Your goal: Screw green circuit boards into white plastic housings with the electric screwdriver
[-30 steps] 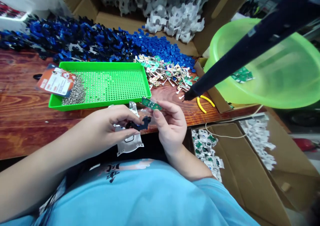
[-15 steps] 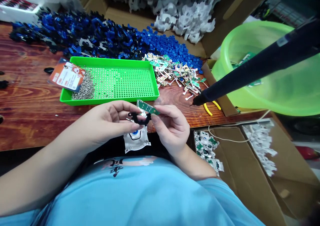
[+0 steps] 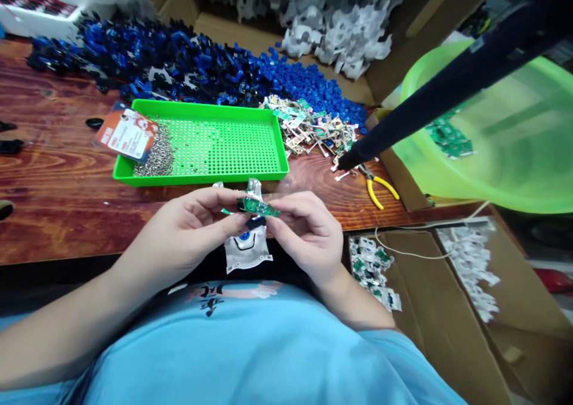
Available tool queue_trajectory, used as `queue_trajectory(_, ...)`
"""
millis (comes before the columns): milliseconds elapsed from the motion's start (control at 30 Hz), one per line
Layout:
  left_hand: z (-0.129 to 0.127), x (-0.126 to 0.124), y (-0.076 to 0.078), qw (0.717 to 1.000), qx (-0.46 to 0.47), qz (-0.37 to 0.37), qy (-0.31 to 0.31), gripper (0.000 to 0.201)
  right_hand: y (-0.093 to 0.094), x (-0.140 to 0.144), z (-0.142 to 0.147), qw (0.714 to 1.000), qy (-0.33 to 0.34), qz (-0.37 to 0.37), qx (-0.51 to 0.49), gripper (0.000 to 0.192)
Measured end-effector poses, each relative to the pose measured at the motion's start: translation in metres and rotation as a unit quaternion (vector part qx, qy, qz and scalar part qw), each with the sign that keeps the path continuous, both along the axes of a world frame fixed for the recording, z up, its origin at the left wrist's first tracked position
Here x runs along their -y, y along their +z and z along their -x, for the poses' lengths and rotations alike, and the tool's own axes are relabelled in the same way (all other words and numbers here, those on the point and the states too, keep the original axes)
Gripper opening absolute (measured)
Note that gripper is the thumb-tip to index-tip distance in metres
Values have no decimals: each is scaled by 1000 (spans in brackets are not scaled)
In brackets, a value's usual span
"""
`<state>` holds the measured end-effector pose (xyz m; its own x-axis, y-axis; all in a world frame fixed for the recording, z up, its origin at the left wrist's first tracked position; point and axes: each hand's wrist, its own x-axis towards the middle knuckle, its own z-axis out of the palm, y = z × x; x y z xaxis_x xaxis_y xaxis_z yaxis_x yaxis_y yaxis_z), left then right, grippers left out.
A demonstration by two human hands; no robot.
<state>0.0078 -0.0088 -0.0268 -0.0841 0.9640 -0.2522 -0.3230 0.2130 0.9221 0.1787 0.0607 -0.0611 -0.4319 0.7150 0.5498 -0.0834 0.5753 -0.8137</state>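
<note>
A: Hands first. Left hand (image 3: 190, 229)?

B: Fingers curled in, thumb and fingertips pinching the near end of the green circuit board (image 3: 258, 207). Right hand (image 3: 307, 232) pinches the other end. Both hands pressed close together, fingertips almost meeting over the board.

A: Anything else in the grip?

B: A small black plastic part (image 3: 255, 221) sits right under the board, touching it. Which hand carries it, cannot tell. A white housing (image 3: 245, 247) with a blue dot lies just below the hands, overhanging the table's near edge.

A: Where's the board relative to the table?

B: Held above the near edge of the wooden table (image 3: 54, 214), just in front of the green tray (image 3: 224, 145). The tray's near rim is close behind the fingertips, not touching.

A: Tray contents?

B: Pile of small screws (image 3: 156, 157) at its left end, an orange card (image 3: 126, 133) leaning over that corner. Rest is bare perforated floor.

A: Room around the hands?

B: Left: bare wood, open. Right: yellow-handled pliers (image 3: 378, 185) near, then the tip of a dark electric screwdriver (image 3: 447, 82) hanging in at a slant above the table. Behind the tray: pile of blue parts (image 3: 179, 64), a heap of small boards (image 3: 313, 129), white parts in a cardboard box (image 3: 331, 28). Far right a green basin (image 3: 492, 148), off the table edge. Below right, an open box of white pieces (image 3: 373, 267).
</note>
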Motion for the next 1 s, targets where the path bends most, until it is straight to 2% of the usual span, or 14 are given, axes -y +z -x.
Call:
queue_trajectory(100,-3,2,3,999,-36,2,5,16,-1,3,-3,1000,-1,24,-2,30)
queue_trajectory(267,-6,1,5,995,-91,-37,8,15,-4,6,-4,994,10,103,-40,29)
queue_trajectory(467,-9,5,5,987,-147,-51,24,16,-2,6,-8,996,23,87,-29,29)
queue_trajectory(667,-13,7,0,978,-194,-74,28,18,-5,6,-8,982,30,171,-74,27)
queue_trajectory(833,-14,6,-1,976,-199,-85,5,17,-4,4,-12,986,31,154,-50,25)
queue_trajectory(1000,-13,5,1,979,-191,-71,6,17,1,2,-16,995,32,94,-15,25)
